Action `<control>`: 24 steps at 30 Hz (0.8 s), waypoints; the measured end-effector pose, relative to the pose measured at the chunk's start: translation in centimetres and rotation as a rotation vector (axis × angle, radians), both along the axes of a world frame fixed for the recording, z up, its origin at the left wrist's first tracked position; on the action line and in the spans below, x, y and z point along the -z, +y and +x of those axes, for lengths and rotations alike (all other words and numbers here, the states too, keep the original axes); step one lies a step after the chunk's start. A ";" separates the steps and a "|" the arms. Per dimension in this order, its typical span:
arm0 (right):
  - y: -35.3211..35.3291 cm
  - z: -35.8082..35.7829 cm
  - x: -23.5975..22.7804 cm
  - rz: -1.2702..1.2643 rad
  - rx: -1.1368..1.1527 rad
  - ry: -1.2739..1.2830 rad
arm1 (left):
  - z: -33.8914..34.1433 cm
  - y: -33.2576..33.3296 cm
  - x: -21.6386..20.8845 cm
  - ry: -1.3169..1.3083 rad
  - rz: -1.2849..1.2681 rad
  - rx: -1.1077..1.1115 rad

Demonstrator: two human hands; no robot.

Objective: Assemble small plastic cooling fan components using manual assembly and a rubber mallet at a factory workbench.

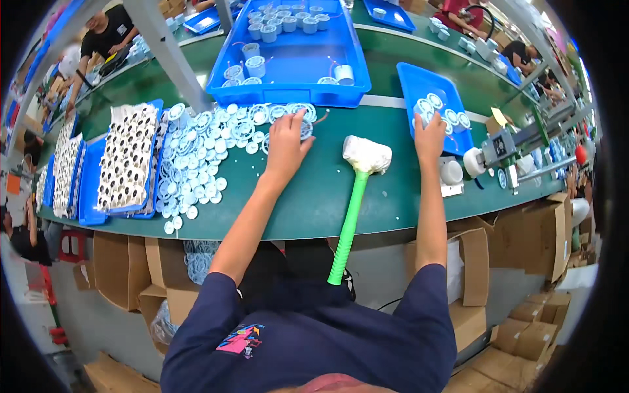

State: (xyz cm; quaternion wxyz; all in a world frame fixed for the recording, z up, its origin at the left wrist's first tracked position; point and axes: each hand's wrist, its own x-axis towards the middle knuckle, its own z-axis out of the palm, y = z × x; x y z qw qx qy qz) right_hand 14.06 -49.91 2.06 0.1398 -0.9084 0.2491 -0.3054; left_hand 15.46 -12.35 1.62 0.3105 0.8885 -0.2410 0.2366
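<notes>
My left hand (286,147) is closed around a light-blue round plastic part (306,129), at the right end of a pile of pale-blue rings and discs (196,157). A thin red wire sticks out beside that part. Over the small blue tray (452,149) at the right, my right hand (429,137) has its fingers closed about a light-blue round housing (426,116); several similar pieces lie in the same tray. Between my hands, a mallet with a white head (367,155) and green handle (350,223) rests on the green table, its grip jutting past the near edge.
A large blue bin (295,95) with several cups stands at the back. Stacked trays of dark round pieces (128,157) sit at the left. A press-like fixture (501,147) is at the right. Cardboard boxes (118,268) lie below; other people work across the line.
</notes>
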 end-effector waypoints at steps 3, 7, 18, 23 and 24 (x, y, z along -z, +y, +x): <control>-2.4 0.3 0.4 -0.028 0.050 0.063 | -5.0 0.4 -2.3 0.046 -0.102 0.088; -1.9 1.3 1.0 -0.254 0.154 0.187 | -11.2 4.2 -2.0 0.014 -0.118 -0.027; 15.8 -7.1 -8.1 -0.155 -0.545 0.073 | -15.8 10.8 -0.2 0.199 -0.322 -0.270; 29.4 -4.2 -5.9 0.083 -1.214 0.202 | -17.5 10.1 2.0 0.076 -0.389 -0.185; 31.1 -2.8 -4.4 -0.015 -1.192 0.205 | -17.3 10.0 1.6 0.073 -0.443 -0.168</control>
